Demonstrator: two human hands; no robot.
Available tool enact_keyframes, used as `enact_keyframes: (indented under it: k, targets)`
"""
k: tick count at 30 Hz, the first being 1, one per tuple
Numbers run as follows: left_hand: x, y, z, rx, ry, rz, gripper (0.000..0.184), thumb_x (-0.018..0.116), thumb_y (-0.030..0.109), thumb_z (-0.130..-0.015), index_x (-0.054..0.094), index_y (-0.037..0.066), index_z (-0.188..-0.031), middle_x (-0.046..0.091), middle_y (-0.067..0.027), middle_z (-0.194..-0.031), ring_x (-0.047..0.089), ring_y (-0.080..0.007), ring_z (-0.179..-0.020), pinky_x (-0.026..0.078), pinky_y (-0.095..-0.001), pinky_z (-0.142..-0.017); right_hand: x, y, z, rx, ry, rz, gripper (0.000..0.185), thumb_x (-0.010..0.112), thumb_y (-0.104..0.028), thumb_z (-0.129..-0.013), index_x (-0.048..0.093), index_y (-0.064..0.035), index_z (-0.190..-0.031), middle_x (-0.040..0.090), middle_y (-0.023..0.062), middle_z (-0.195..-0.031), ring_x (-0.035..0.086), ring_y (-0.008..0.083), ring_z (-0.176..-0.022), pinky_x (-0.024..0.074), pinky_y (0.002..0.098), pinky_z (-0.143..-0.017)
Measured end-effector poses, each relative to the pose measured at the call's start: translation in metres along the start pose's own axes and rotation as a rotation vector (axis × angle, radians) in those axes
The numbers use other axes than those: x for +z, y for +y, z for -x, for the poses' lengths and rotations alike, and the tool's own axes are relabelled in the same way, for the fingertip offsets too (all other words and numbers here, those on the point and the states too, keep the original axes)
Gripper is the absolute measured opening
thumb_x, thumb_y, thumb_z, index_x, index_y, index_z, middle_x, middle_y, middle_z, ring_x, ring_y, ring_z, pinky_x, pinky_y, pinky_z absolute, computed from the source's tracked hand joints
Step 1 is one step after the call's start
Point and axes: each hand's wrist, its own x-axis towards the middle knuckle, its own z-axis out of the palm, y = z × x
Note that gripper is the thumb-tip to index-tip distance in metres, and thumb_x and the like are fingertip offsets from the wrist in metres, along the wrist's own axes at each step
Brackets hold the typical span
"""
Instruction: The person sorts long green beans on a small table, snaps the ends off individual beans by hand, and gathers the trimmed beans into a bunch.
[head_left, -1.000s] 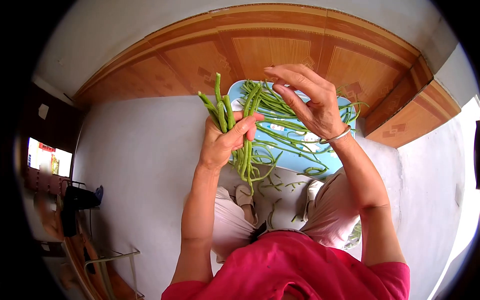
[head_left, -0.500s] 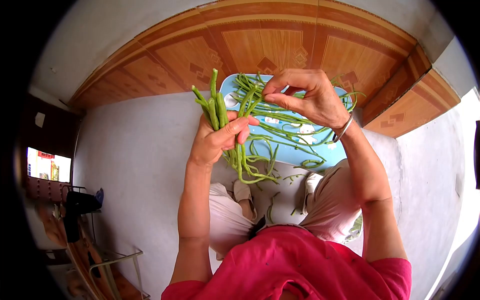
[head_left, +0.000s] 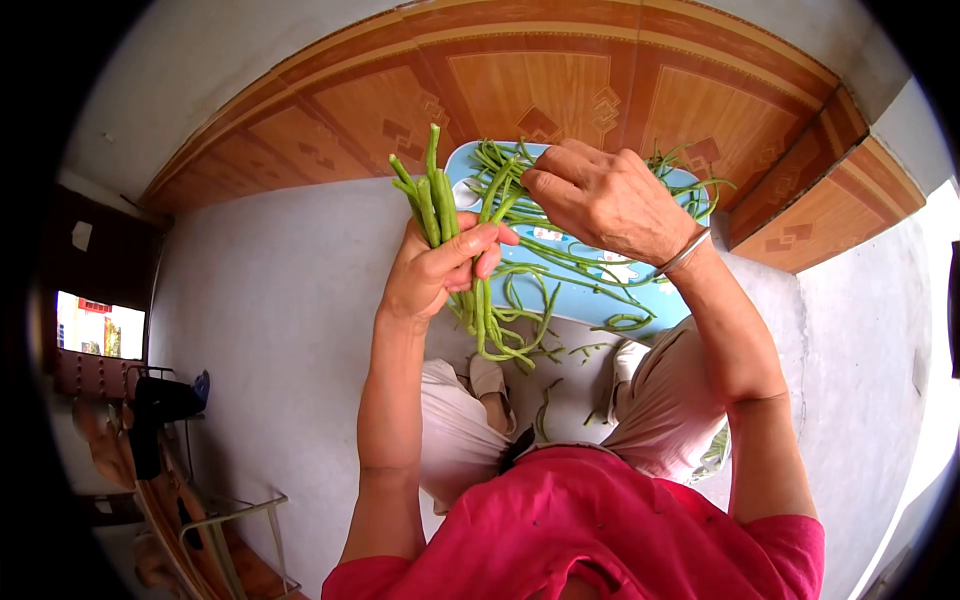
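My left hand (head_left: pixel 440 265) is closed round a bunch of long green beans (head_left: pixel 430 205). Their cut ends stick up above the fist, and the long tails hang below it in loops. Just to the right, my right hand (head_left: pixel 610 195), with a bangle on the wrist, is curled with its back to the camera. Its fingertips are by the tips of the beans that lean out of the left hand; what they pinch is hidden. Beneath both hands is a small blue table (head_left: pixel 580 295) with a cartoon print, strewn with more long beans (head_left: pixel 590 262).
Bean scraps (head_left: pixel 543 410) lie on the grey floor between my shoes. A wood-patterned tiled wall (head_left: pixel 530 85) rises behind the table. At the lower left stands a metal-framed wooden seat (head_left: pixel 215 525), with a dark cloth-like thing (head_left: pixel 160 410) near it.
My right hand has turned over, so its back now faces the camera and its fingertips are hidden. The left hand keeps its hold on the beans, almost unmoved.
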Motion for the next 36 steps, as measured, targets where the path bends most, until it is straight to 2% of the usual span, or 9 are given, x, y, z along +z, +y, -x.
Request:
enact_keyframes:
  k: [11,14,18,20,24,28,29,33,36]
  targets:
    - [0.003,0.001,-0.001,-0.016,0.021,0.089,0.028,0.057,0.024,-0.091,0.062,-0.004,-0.090,0.048,-0.0005,-0.060,0.028,-0.0013,-0.044,0.020,-0.0171,-0.040,0.013,-0.007,-0.005,0.084,0.210,-0.073,0.017,0.066,-0.008,-0.068,0.050,-0.0035,-0.071,0.047,0.0076,-0.069,0.053,0.0217,-0.062,0.0451,0.0339,-0.051]
    - [0.008,0.003,-0.001,0.020,-0.002,0.105,0.027,0.057,0.023,-0.090,0.062,-0.004,-0.090,0.049,-0.0010,-0.060,0.028,-0.0013,-0.044,0.019,-0.0169,-0.040,0.011,-0.025,-0.014,0.445,0.294,-0.496,0.009,0.062,-0.004,-0.069,0.054,-0.0017,-0.069,0.049,0.0095,-0.064,0.048,0.0194,-0.054,0.0423,0.0310,-0.052]
    - [0.004,-0.001,0.001,0.090,-0.036,0.145,0.026,0.057,0.020,-0.091,0.063,-0.005,-0.090,0.050,-0.0020,-0.061,0.030,-0.0007,-0.045,0.018,-0.0169,-0.039,0.002,-0.015,-0.019,0.919,0.451,-1.403,0.015,0.054,-0.008,-0.081,0.055,-0.0024,-0.067,0.046,-0.0029,-0.061,0.039,0.0065,-0.054,0.0329,0.0214,-0.051]
    - [0.001,-0.001,0.003,0.105,-0.028,0.167,0.026,0.057,0.020,-0.091,0.064,-0.006,-0.089,0.051,-0.0024,-0.062,0.031,-0.0006,-0.045,0.018,-0.0169,-0.039,-0.010,0.009,-0.013,0.883,0.535,-1.584,0.021,0.051,-0.011,-0.085,0.054,-0.0059,-0.065,0.042,-0.0058,-0.060,0.032,0.0034,-0.053,0.0263,0.0211,-0.049]
    - [-0.001,-0.002,0.005,0.073,-0.008,0.168,0.028,0.057,0.021,-0.091,0.063,-0.006,-0.089,0.050,-0.0027,-0.061,0.030,-0.0011,-0.045,0.018,-0.0168,-0.039,0.003,0.011,-0.002,0.826,0.293,-1.347,0.036,0.062,-0.027,-0.089,0.048,-0.0090,-0.061,0.040,-0.0067,-0.057,0.030,0.0021,-0.051,0.0204,0.0216,-0.046]
    - [-0.002,-0.001,0.003,0.013,-0.059,0.131,0.029,0.057,0.024,-0.090,0.062,-0.004,-0.090,0.050,-0.0025,-0.061,0.030,-0.0019,-0.046,0.019,-0.0168,-0.040,-0.004,-0.005,-0.011,0.740,0.184,-1.130,0.019,0.062,-0.021,-0.091,0.066,-0.0040,-0.084,0.054,-0.0039,-0.065,0.034,0.0014,-0.049,0.0247,0.0199,-0.044]
    - [-0.002,-0.002,0.003,0.002,-0.068,0.131,0.029,0.057,0.024,-0.090,0.062,-0.004,-0.090,0.050,-0.0027,-0.061,0.030,-0.0020,-0.046,0.019,-0.0170,-0.040,-0.011,-0.005,-0.012,0.687,0.162,-1.170,0.020,0.063,-0.018,-0.090,0.067,-0.0041,-0.104,0.061,-0.0016,-0.072,0.045,0.0020,-0.055,0.0355,0.0191,-0.049]
    - [0.000,-0.004,0.000,-0.035,-0.102,0.110,0.030,0.057,0.025,-0.090,0.062,-0.004,-0.089,0.050,-0.0032,-0.061,0.030,-0.0024,-0.045,0.019,-0.0174,-0.040,-0.011,-0.010,-0.009,0.574,0.155,-1.029,0.022,0.061,-0.013,-0.090,0.065,-0.0021,-0.109,0.065,0.0006,-0.082,0.056,0.0056,-0.076,0.0460,0.0207,-0.067]
    - [0.000,-0.007,-0.001,-0.039,-0.112,0.090,0.030,0.057,0.025,-0.091,0.062,-0.004,-0.089,0.050,-0.0034,-0.061,0.030,-0.0024,-0.045,0.019,-0.0174,-0.040,-0.005,-0.006,-0.007,0.442,0.192,-0.859,0.018,0.062,-0.013,-0.089,0.066,-0.0023,-0.103,0.064,-0.0014,-0.077,0.053,0.0013,-0.068,0.0437,0.0185,-0.057]
